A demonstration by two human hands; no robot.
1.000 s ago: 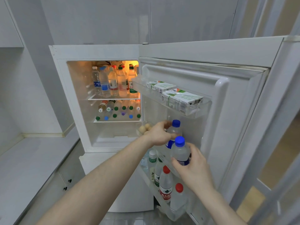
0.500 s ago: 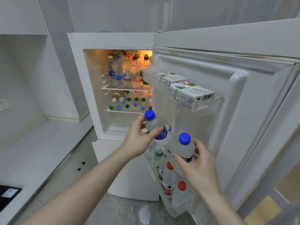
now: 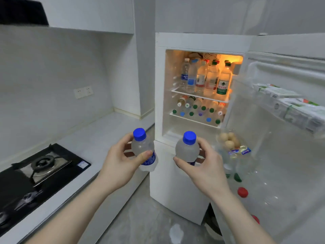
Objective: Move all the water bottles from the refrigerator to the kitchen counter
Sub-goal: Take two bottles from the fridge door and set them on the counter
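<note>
We grip a small blue-capped bottle [image 3: 143, 150] in our left hand [image 3: 121, 166] and another [image 3: 187, 150] in our right hand [image 3: 207, 166], both held in front of the open refrigerator [image 3: 160, 95], beside the counter [image 3: 98, 138]. More bottles [image 3: 204, 80] fill its shelves; eggs [image 3: 229, 140] and cartons [image 3: 288, 101] sit in the door. A stove [image 3: 42, 166] occupies the counter; labels are unreadable

Two clear bottles, left one [image 3: 143, 150] and right one [image 3: 187, 151], are showing bright blue caps and blue labels. The refrigerator [image 3: 175, 182] is showing white, its interior glowing orange. Shelf bottles [image 3: 204, 78] are showing green, blue and red caps. The counter [image 3: 105, 136] is appearing pale grey, the stove [image 3: 42, 171] black. Eggs [image 3: 228, 140] are showing tan.
</note>
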